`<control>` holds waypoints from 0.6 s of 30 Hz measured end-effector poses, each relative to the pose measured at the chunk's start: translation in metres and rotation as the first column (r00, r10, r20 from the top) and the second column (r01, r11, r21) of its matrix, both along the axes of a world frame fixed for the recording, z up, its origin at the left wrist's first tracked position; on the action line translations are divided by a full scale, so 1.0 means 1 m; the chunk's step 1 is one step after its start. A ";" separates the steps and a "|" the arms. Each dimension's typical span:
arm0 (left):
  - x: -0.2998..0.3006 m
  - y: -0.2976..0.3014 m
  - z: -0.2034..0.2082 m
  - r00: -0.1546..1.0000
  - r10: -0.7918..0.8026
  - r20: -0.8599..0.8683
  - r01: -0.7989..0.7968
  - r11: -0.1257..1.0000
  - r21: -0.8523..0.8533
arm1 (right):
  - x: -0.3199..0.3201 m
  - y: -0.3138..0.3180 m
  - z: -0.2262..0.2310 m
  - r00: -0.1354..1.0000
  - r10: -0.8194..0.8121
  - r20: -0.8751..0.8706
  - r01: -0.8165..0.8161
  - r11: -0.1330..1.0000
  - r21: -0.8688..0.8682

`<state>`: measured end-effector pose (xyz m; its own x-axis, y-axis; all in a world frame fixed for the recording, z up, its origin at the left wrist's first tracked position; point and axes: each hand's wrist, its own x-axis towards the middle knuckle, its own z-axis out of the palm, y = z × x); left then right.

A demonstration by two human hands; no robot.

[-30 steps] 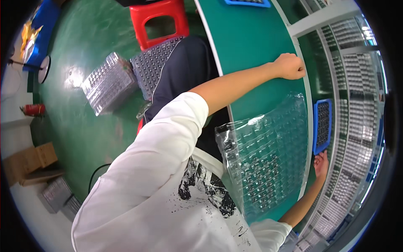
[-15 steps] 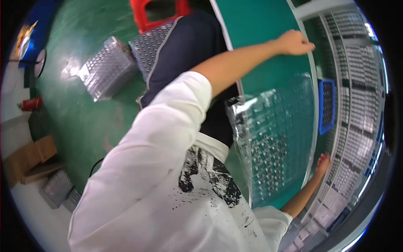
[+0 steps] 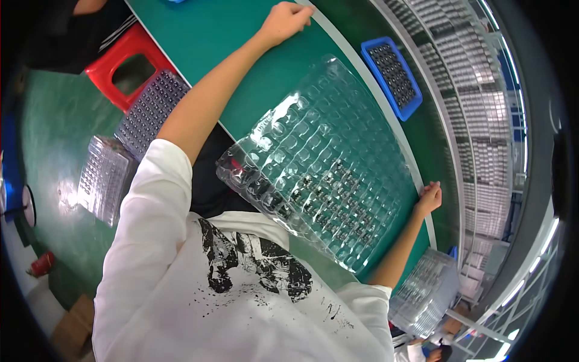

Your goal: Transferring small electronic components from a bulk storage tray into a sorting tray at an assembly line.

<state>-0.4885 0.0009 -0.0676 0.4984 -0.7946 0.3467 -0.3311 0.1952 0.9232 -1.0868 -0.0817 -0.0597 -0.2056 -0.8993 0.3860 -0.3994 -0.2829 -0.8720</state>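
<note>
A clear plastic blister tray (image 3: 338, 157) lies on the green workbench (image 3: 241, 111), with its near edge hanging over the bench's near edge. Small dark metallic parts (image 3: 335, 196) fill some cells in its nearer right portion. Beyond the tray's far left, my left hand (image 3: 288, 23) is closed at the bench's pale far border; what its fingers hold, if anything, cannot be made out. Past the tray's right side, my right hand (image 3: 429, 199) rests by the same border with its fingers curled in. Neither hand touches the tray.
Past the border, a blue tray (image 3: 395, 78) of dark parts sits on a green strip. Stacked clear trays (image 3: 425, 289) stand at the right. On the left are a red stool (image 3: 129, 66), a filled tray (image 3: 151, 111) and a wrapped stack (image 3: 107, 180). Another person's dark clothing (image 3: 60, 36) shows far left.
My view has turned, so the bench now slants across it and the stacked trays at the right have appeared. Both hands are still near the far border; the blister tray remains on the bench.
</note>
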 end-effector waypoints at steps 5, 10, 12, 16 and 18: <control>-0.018 0.000 0.016 0.999 0.034 0.041 -0.031 0.996 -0.086 | 0.003 0.023 0.003 0.984 -0.177 -0.008 0.176 0.980 -0.089; -0.018 0.001 0.016 1.000 0.013 0.002 -0.012 0.997 -0.073 | 0.001 0.022 0.003 0.989 -0.145 -0.011 0.144 0.987 -0.069; -0.015 0.001 0.014 0.998 0.038 0.051 -0.035 0.998 -0.046 | 0.007 0.024 0.000 0.988 -0.151 -0.007 0.150 0.985 -0.090; -0.014 -0.007 0.010 0.992 0.033 0.125 -0.028 0.999 -0.038 | 0.017 0.032 -0.003 0.979 -0.201 -0.038 0.195 0.974 -0.113; -0.015 -0.018 0.015 0.985 0.021 0.173 -0.020 1.000 -0.007 | 0.026 0.037 -0.002 0.985 -0.174 0.010 0.174 0.981 -0.085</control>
<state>-0.5035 -0.0169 -0.0529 0.4468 -0.7827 0.4334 -0.4902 0.1911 0.8504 -1.0603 -0.0442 -0.0615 -0.3574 -0.8135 0.4587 -0.4468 -0.2824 -0.8489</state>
